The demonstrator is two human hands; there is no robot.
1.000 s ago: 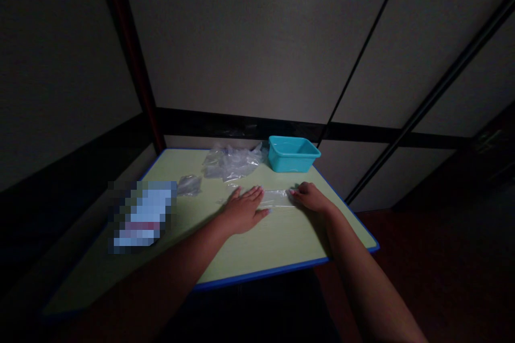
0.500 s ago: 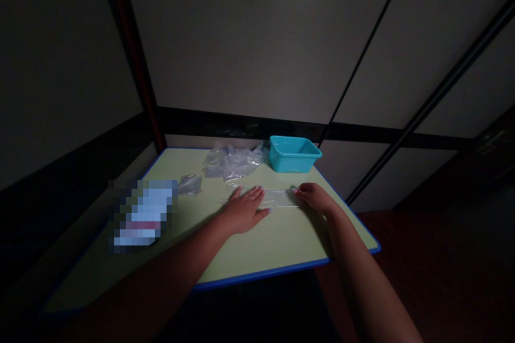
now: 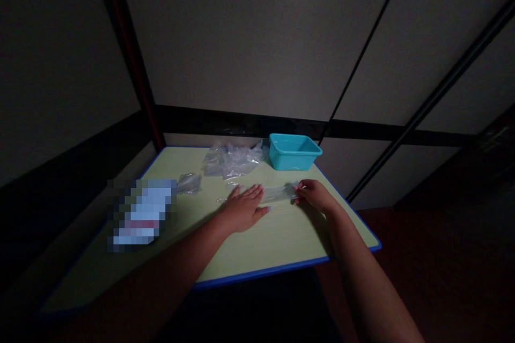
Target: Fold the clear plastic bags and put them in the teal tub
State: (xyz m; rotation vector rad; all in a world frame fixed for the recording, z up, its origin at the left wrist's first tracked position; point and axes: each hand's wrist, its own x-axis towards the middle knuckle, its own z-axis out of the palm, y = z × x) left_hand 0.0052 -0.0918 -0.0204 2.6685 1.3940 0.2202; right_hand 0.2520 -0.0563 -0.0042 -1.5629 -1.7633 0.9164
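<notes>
A clear plastic bag point(image 3: 277, 193) lies stretched across the middle of the pale table point(image 3: 241, 254). My left hand point(image 3: 243, 209) rests flat on the bag's left part, fingers spread. At the bag's right end, my right hand point(image 3: 314, 195) pinches its edge between thumb and fingers. Between the two hands the film looks gathered and slightly lifted. Part of the bag is hidden beneath my left hand.
A turquoise plastic bin point(image 3: 294, 153) stands at the back right of the table. Crumpled clear bags point(image 3: 234, 159) lie left of it, with a small folded clear bag point(image 3: 189, 183) farther left. A blurred-out light-blue object point(image 3: 147, 214) is at the left edge.
The bag's right part, flat before, is now drawn up and narrowed in my right hand's fingers. My left hand has stayed in place on the bag.
</notes>
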